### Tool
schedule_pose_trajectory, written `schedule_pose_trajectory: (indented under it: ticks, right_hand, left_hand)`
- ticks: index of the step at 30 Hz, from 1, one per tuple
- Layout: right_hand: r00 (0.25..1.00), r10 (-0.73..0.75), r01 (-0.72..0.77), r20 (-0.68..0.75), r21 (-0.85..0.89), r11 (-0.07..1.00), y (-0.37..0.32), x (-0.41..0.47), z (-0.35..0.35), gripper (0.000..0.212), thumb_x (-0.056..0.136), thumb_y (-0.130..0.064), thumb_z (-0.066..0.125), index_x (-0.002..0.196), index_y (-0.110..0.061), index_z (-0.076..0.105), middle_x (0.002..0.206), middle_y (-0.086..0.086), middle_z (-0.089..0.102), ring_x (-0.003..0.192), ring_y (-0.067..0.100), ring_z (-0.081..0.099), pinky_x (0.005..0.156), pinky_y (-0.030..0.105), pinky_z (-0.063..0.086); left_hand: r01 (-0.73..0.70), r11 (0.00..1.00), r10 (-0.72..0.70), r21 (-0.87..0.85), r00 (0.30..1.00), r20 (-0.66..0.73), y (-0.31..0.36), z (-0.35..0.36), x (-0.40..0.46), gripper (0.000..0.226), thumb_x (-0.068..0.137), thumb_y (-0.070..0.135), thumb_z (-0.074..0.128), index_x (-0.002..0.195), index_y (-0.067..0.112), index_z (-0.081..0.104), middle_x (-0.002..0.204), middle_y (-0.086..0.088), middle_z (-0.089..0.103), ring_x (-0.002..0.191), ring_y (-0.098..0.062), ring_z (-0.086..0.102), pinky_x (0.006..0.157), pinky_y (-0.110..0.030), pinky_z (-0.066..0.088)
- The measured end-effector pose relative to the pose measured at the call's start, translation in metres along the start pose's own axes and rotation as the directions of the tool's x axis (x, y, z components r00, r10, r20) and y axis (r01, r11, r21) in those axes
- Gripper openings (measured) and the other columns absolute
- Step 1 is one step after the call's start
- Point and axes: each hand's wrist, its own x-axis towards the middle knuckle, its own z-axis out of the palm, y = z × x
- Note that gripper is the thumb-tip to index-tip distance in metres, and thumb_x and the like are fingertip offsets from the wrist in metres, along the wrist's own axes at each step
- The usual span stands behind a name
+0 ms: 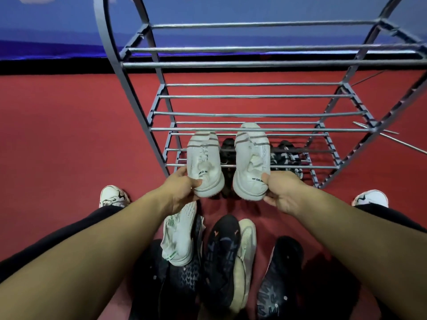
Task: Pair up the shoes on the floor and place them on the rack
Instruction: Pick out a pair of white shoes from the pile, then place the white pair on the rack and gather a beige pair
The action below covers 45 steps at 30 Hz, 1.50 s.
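My left hand (182,188) grips the heel of a white sneaker (203,162). My right hand (284,192) grips the heel of its matching white sneaker (251,160). Both shoes point toes-first into a lower tier of the grey metal shoe rack (254,129), their toes under a crossbar. A dark shoe (227,148) and a black-and-white patterned shoe (288,155) sit on the bottom tier beneath them. On the red floor near me lie a white-green sneaker (179,236), a black sneaker with orange marks (221,255), a pale cream shoe (246,250) and dark clogs (279,273).
The rack's upper tiers of bars (254,48) hold nothing. My own feet in white sneakers (113,196) (372,197) stand at either side. A blue wall (57,31) runs behind the rack. A thin loose rod (392,139) sticks out at the rack's right.
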Motion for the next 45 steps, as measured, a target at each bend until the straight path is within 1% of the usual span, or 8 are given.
schedule_pose_trajectory:
  ticks: [8, 15, 20, 25, 30, 34, 39, 45]
  right_hand:
    - [0.997, -0.068, 0.066, -0.026, -0.073, 0.995, -0.046, 0.071, 0.057, 0.015, 0.093, -0.017, 0.051, 0.103, -0.016, 0.063, 0.095, 0.003, 0.066, 0.066, 0.013, 0.057, 0.051, 0.025, 0.048]
    - [0.999, 0.033, -0.035, -0.024, -0.104, 0.994, -0.056, 0.11, 0.078, 0.026, 0.095, -0.011, 0.047, 0.117, -0.012, 0.061, 0.102, 0.004, 0.067, 0.068, 0.014, 0.057, 0.047, 0.026, 0.042]
    - [0.999, 0.009, -0.001, 0.041, -0.193, 0.981, -0.053, 0.119, 0.084, 0.014, 0.093, -0.008, 0.049, 0.082, -0.016, 0.052, 0.099, 0.009, 0.056, 0.075, 0.021, 0.056, 0.07, 0.035, 0.053]
    - [1.0, -0.018, 0.022, 0.017, -0.272, 0.962, -0.052, 0.106, 0.082, 0.009, 0.095, -0.014, 0.05, 0.1, -0.014, 0.057, 0.073, 0.003, 0.051, 0.059, 0.013, 0.045, 0.05, 0.024, 0.047]
    - [0.99, -0.127, 0.142, 0.069, -0.327, 0.934, -0.046, 0.072, 0.072, 0.011, 0.091, -0.013, 0.053, 0.099, -0.015, 0.06, 0.08, 0.005, 0.054, 0.061, 0.017, 0.048, 0.05, 0.026, 0.047]
    - [0.962, -0.192, 0.255, 0.194, -0.391, 0.884, -0.033, 0.022, 0.051, 0.014, 0.092, -0.006, 0.052, 0.1, -0.015, 0.06, 0.078, 0.006, 0.055, 0.059, 0.015, 0.047, 0.049, 0.028, 0.044]
    - [0.966, -0.124, 0.21, 0.227, -0.404, 0.89, 0.019, -0.03, 0.012, 0.021, 0.092, -0.006, 0.051, 0.109, -0.015, 0.061, 0.088, 0.007, 0.06, 0.057, 0.012, 0.049, 0.048, 0.024, 0.042]
    - [0.967, 0.077, 0.023, 0.241, -0.388, 0.922, 0.129, -0.048, -0.027, 0.022, 0.09, -0.003, 0.052, 0.1, -0.019, 0.064, 0.081, 0.008, 0.058, 0.054, 0.013, 0.046, 0.046, 0.021, 0.039]
  left_hand:
    - [-0.006, 0.995, 0.009, 0.1, 1.0, -0.027, 0.035, -0.018, 0.07, 0.043, 0.091, -0.013, 0.045, 0.123, 0.015, 0.055, 0.097, -0.007, 0.068, 0.075, -0.023, 0.066, 0.05, -0.028, 0.056]
    - [0.04, 0.973, -0.028, 0.227, 0.998, -0.056, 0.038, -0.019, 0.112, 0.049, 0.091, -0.01, 0.048, 0.132, 0.018, 0.047, 0.113, -0.009, 0.066, 0.096, -0.029, 0.064, 0.085, -0.044, 0.054]
    - [0.1, 0.923, -0.089, 0.371, 0.995, -0.046, 0.04, -0.022, 0.116, 0.046, 0.095, -0.003, 0.047, 0.132, 0.023, 0.043, 0.115, -0.014, 0.061, 0.076, -0.025, 0.065, 0.053, -0.036, 0.061]
    - [0.055, 0.806, -0.03, 0.589, 0.998, -0.053, 0.043, -0.02, 0.109, 0.027, 0.096, 0.008, 0.05, 0.122, 0.013, 0.044, 0.097, -0.017, 0.061, 0.057, -0.026, 0.061, 0.045, -0.03, 0.058]
    - [0.022, 0.626, 0.165, 0.779, 0.973, -0.16, 0.037, -0.018, 0.091, 0.048, 0.08, 0.037, 0.056, 0.121, 0.014, 0.047, 0.108, -0.016, 0.067, 0.092, -0.039, 0.067, 0.081, -0.05, 0.058]
    - [-0.016, 0.679, 0.149, 0.734, 0.982, -0.117, 0.03, -0.007, 0.049, 0.04, 0.081, 0.025, 0.053, 0.118, 0.011, 0.049, 0.108, -0.023, 0.064, 0.096, -0.042, 0.066, 0.076, -0.045, 0.057]
    - [-0.112, 0.701, 0.108, 0.704, 0.993, 0.05, -0.008, 0.019, -0.01, 0.017, 0.091, 0.003, 0.046, 0.079, 0.013, 0.051, 0.067, -0.01, 0.043, 0.053, -0.018, 0.051, 0.044, -0.02, 0.031]
    - [-0.186, 0.641, 0.015, 0.745, 0.973, 0.229, -0.095, 0.064, -0.043, 0.019, 0.088, 0.01, 0.052, 0.071, 0.017, 0.053, 0.069, -0.011, 0.054, 0.066, -0.023, 0.051, 0.056, -0.028, 0.042]
